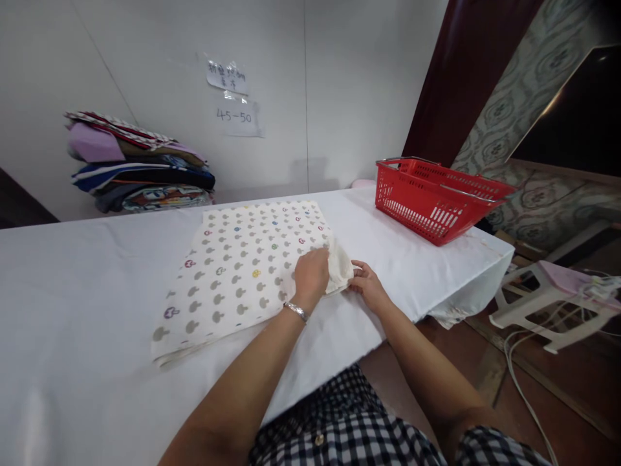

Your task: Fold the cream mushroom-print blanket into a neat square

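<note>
A cream cloth (pixel 233 272) printed with small grey and coloured mushroom shapes lies flat on the white table (pixel 72 310). My left hand (pixel 311 275), with a silver bracelet on the wrist, grips the cloth's near right corner, which is bunched and lifted. My right hand (pixel 366 283) pinches the same corner from the right side, fingers under the raised fold.
A red plastic basket (pixel 436 197) with metal handles stands at the table's far right corner. A stack of folded fabrics (pixel 138 165) sits at the back left against the wall. A white plastic stool (pixel 543 301) and cables are on the floor to the right.
</note>
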The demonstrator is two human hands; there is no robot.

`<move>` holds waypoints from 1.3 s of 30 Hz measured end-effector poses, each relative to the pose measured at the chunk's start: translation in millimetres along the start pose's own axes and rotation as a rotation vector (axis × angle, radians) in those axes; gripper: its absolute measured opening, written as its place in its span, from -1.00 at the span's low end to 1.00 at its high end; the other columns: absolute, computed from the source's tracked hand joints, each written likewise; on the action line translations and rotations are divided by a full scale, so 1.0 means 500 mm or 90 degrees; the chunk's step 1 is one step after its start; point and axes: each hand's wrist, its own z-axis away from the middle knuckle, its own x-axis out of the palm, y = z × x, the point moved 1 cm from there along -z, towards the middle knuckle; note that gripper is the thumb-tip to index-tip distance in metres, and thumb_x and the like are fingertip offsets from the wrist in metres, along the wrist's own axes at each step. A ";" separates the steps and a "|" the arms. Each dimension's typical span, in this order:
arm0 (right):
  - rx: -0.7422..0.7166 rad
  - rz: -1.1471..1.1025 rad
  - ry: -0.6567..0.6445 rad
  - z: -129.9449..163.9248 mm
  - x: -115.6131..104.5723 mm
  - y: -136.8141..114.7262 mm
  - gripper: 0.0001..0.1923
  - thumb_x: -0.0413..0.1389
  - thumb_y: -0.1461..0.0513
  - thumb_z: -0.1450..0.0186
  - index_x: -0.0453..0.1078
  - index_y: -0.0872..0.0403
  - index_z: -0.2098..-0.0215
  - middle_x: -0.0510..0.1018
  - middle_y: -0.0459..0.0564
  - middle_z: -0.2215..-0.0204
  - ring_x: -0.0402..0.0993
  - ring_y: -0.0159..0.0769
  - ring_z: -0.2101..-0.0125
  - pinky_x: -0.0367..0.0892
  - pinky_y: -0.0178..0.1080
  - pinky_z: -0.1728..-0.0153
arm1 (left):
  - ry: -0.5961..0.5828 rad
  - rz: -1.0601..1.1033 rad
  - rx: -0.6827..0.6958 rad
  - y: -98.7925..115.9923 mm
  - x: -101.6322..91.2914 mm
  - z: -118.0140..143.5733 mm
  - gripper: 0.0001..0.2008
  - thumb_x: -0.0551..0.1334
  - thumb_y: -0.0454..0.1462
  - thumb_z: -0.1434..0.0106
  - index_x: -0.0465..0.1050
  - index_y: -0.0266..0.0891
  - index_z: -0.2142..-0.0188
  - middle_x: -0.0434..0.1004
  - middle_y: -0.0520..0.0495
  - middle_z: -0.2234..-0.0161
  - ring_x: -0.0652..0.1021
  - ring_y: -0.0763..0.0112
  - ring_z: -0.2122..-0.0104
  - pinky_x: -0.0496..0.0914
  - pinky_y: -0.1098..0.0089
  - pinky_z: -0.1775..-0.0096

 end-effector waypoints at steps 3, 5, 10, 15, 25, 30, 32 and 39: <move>0.003 -0.031 -0.001 -0.001 -0.003 0.000 -0.44 0.19 0.35 0.13 0.24 -0.03 0.15 0.42 -0.23 0.50 0.39 -0.37 0.52 0.37 -0.24 0.45 | -0.120 -0.083 0.111 0.019 0.034 0.021 -0.78 -0.01 -0.35 -0.32 0.40 -0.26 0.18 0.49 -0.16 0.20 0.45 0.21 0.15 0.27 0.24 0.11; 0.006 -0.032 0.002 -0.001 -0.005 0.000 -0.42 0.19 0.36 0.14 0.24 -0.03 0.14 0.42 -0.23 0.51 0.39 -0.38 0.53 0.36 -0.25 0.47 | -0.181 -0.105 0.143 0.027 0.062 0.038 -0.79 0.01 -0.40 -0.30 0.39 -0.28 0.20 0.49 -0.16 0.23 0.45 0.21 0.16 0.29 0.25 0.14; 0.005 -0.031 -0.001 0.002 -0.009 -0.001 -0.40 0.20 0.36 0.14 0.22 -0.03 0.11 0.44 -0.23 0.50 0.40 -0.38 0.54 0.35 -0.26 0.48 | -0.189 -0.111 0.146 0.035 0.078 0.051 -0.79 0.00 -0.43 -0.28 0.36 -0.29 0.18 0.48 -0.16 0.22 0.45 0.22 0.15 0.30 0.25 0.16; -0.004 -0.023 0.007 0.004 -0.013 -0.001 -0.39 0.21 0.33 0.12 0.21 -0.03 0.08 0.45 -0.22 0.48 0.41 -0.36 0.52 0.36 -0.25 0.46 | -0.178 -0.087 0.131 0.051 0.062 0.058 -0.82 0.02 -0.33 -0.30 0.35 -0.28 0.17 0.48 -0.17 0.22 0.46 0.21 0.17 0.30 0.25 0.16; -0.150 0.143 0.172 -0.005 -0.047 -0.009 -0.53 0.14 0.16 -0.01 0.29 0.06 0.09 0.51 -0.12 0.44 0.43 -0.32 0.38 0.29 -0.26 0.36 | -0.180 -0.054 0.001 0.029 0.053 0.043 -0.76 -0.02 -0.34 -0.31 0.41 -0.20 0.19 0.53 -0.06 0.24 0.51 0.32 0.23 0.30 0.37 0.26; -0.116 0.550 0.232 -0.021 -0.056 -0.006 -0.55 0.04 0.08 -0.15 0.30 0.07 0.02 0.50 -0.09 0.44 0.41 -0.28 0.38 0.25 -0.24 0.29 | -0.151 0.006 -0.061 0.015 0.045 0.041 -0.73 -0.04 -0.29 -0.33 0.40 -0.13 0.13 0.54 0.00 0.35 0.52 0.34 0.32 0.28 0.40 0.34; -0.086 0.710 0.194 -0.020 -0.040 -0.013 -0.48 0.03 0.05 -0.20 0.24 0.06 -0.09 0.53 -0.05 0.37 0.42 -0.25 0.32 0.22 -0.25 0.29 | -0.151 0.012 -0.060 0.014 0.047 0.042 -0.71 -0.05 -0.26 -0.34 0.36 -0.12 0.04 0.55 -0.01 0.35 0.53 0.32 0.33 0.28 0.40 0.33; -0.058 0.791 0.132 -0.030 -0.004 -0.019 -0.37 0.09 0.24 -0.13 0.16 0.03 -0.18 0.51 -0.08 0.43 0.43 -0.24 0.32 0.20 -0.27 0.34 | -0.144 0.007 -0.045 0.011 0.050 0.044 -0.64 -0.05 -0.23 -0.36 0.22 -0.15 -0.11 0.56 -0.05 0.31 0.55 0.30 0.29 0.30 0.39 0.30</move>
